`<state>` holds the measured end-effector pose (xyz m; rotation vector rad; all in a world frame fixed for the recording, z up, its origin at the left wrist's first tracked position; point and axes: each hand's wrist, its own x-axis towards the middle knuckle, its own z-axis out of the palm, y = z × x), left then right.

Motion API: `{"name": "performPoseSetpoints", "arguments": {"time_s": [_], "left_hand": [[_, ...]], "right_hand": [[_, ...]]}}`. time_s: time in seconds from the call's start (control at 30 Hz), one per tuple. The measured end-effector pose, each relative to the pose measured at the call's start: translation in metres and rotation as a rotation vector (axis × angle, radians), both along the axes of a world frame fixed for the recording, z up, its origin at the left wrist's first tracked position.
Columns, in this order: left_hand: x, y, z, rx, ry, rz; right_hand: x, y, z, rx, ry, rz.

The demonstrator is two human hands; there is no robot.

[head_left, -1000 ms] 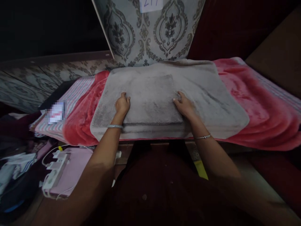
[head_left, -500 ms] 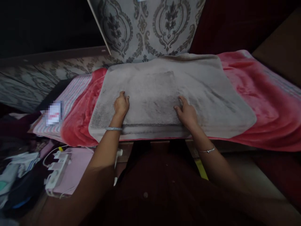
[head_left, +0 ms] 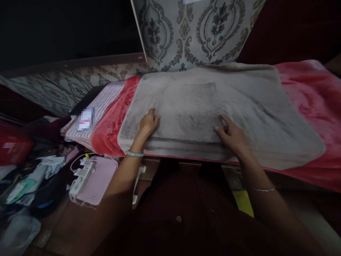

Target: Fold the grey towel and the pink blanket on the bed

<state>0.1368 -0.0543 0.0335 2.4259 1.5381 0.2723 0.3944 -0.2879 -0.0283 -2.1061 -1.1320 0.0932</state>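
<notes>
Grey folded cloth [head_left: 186, 113] atop blanket [head_left: 266, 106]

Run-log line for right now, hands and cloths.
left hand: at small cloth, left edge | right hand: at its right edge | small cloth: atop large cloth | red blanket: under large cloth

Open room for passage is left above the folded square of grey plush cloth [head_left: 186, 112], whose sides are bounded by the left hand [head_left: 149, 122] and the right hand [head_left: 231, 134]. To the right, a low way is afforded over the larger, creased grey plush sheet [head_left: 262, 108]. Reach to the rear is blocked by the pale wall with dark ornamental pattern [head_left: 183, 44] and, at the left, by the black flat-screen panel [head_left: 69, 32]. The lower left is obstructed by the white plastic power strip [head_left: 83, 176] and the heap of mixed clothing [head_left: 34, 181].
</notes>
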Motion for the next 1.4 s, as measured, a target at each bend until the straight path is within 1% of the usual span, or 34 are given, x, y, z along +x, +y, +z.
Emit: {"name": "performPoseSetpoints", "arguments": {"time_s": [0.1,0.23,0.33,0.4,0.43,0.5,0.57,0.6,0.67,0.7,0.8,0.9,0.97,1.07,1.13,1.23,1.27,1.33,1.4], "left_hand": [[-0.005,-0.014,-0.006,0.041,0.018,0.045],[-0.005,-0.018,-0.012,0.067,0.005,0.057],[-0.007,-0.017,-0.009,0.057,0.015,0.063],[-0.008,-0.02,-0.005,0.084,0.018,0.068],[-0.008,-0.022,-0.002,0.122,0.012,0.059],[-0.005,-0.03,0.003,0.228,-0.019,-0.008],[0.0,-0.04,0.003,0.314,-0.052,-0.146],[0.003,-0.046,0.001,0.33,-0.057,-0.23],[0.008,-0.055,-0.007,0.307,-0.033,-0.362],[0.01,-0.058,-0.013,0.278,-0.006,-0.401],[0.012,-0.062,-0.027,0.196,0.072,-0.428],[0.011,-0.059,-0.033,0.196,0.088,-0.423],[0.009,-0.057,-0.033,0.205,0.073,-0.421],[0.0,-0.057,-0.034,0.219,0.017,-0.457],[-0.008,-0.061,-0.036,0.24,-0.041,-0.514],[-0.015,-0.074,-0.041,0.29,-0.12,-0.629],[-0.015,-0.079,-0.043,0.312,-0.141,-0.672],[-0.011,-0.088,-0.049,0.37,-0.188,-0.747],[-0.005,-0.095,-0.055,0.448,-0.245,-0.773]], "right_hand": [[-0.007,0.002,-0.002,0.005,-0.023,0.016],[-0.013,0.001,-0.006,0.01,-0.049,0.014],[-0.014,-0.003,-0.004,-0.027,-0.064,0.0],[-0.015,-0.005,0.004,-0.063,-0.107,-0.023],[-0.017,-0.006,0.009,-0.066,-0.147,-0.033],[-0.023,-0.003,0.021,-0.031,-0.239,-0.024],[-0.031,0.004,0.03,0.009,-0.306,0.038],[-0.036,0.008,0.031,0.009,-0.324,0.079],[-0.045,0.015,0.028,-0.04,-0.338,0.155],[-0.049,0.017,0.023,-0.076,-0.336,0.181],[-0.053,0.02,0.005,-0.144,-0.312,0.213],[-0.049,0.017,-0.008,-0.114,-0.28,0.222],[-0.044,0.013,-0.012,-0.073,-0.242,0.206],[-0.033,0.005,-0.014,0.009,-0.145,0.129],[-0.026,-0.002,-0.013,0.063,-0.079,0.077],[-0.019,-0.01,-0.006,0.131,0.039,0.048],[-0.019,-0.012,-0.003,0.161,0.109,0.048],[-0.02,-0.013,0.003,0.235,0.317,0.047],[-0.024,-0.014,0.008,0.299,0.574,0.023]]}}
